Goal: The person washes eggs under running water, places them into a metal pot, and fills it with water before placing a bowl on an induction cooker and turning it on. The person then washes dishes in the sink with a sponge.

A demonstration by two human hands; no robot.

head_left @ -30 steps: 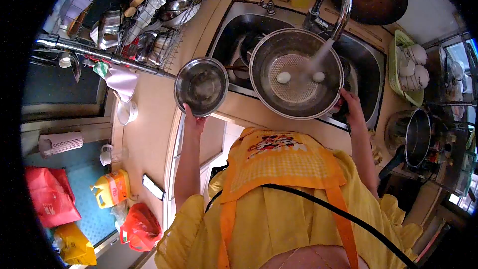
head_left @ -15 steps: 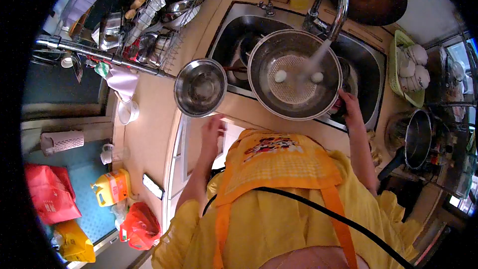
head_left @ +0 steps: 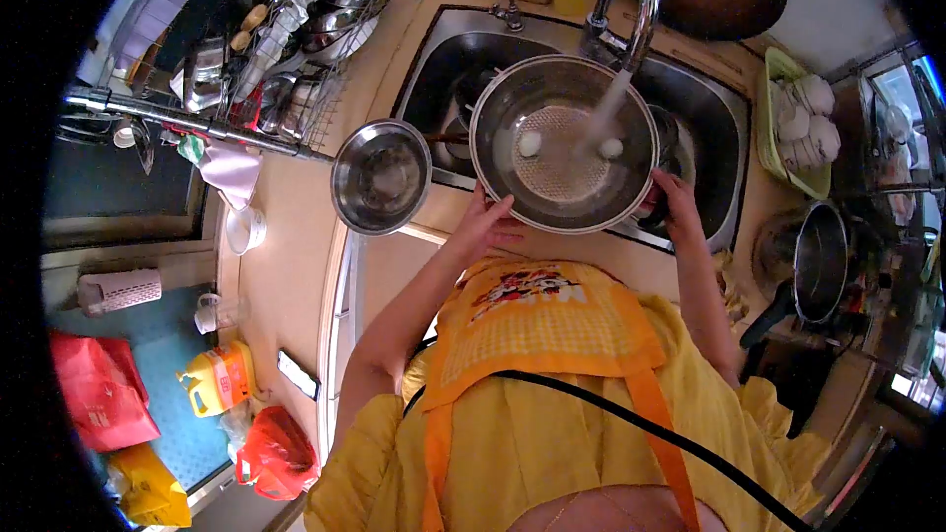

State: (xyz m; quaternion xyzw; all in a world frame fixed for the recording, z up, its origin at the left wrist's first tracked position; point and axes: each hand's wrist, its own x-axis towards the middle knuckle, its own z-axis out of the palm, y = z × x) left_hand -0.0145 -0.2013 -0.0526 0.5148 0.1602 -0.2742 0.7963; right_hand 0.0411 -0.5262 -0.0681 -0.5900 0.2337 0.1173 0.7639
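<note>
A wide round metal pan (head_left: 490, 153) with a dimpled bottom rests over the sink, and water from the tap runs into it. Two small white round things, egg-like, lie inside: one (head_left: 529, 144) at the left, the other (head_left: 610, 149) beside the stream. My right hand (head_left: 678, 205) grips the pan at its near right side, its fingers partly hidden. At the near left rim is my left hand (head_left: 485, 225), thumb and fingers around the edge. Left of the pan, a smaller metal bowl (head_left: 381, 177) sits on the counter.
Behind the pan lies the double sink (head_left: 724, 153), with a curved tap (head_left: 647, 10) above. A green basket of bowls (head_left: 772, 123) stands right, near a pot (head_left: 823, 261). A dish rack (head_left: 335, 89) is at the upper left; a phone (head_left: 298, 374) lies on the left counter.
My left hand has moved right, from below the small bowl to the pan's near left rim. My right hand stays on the pan. The whole view has shifted slightly.
</note>
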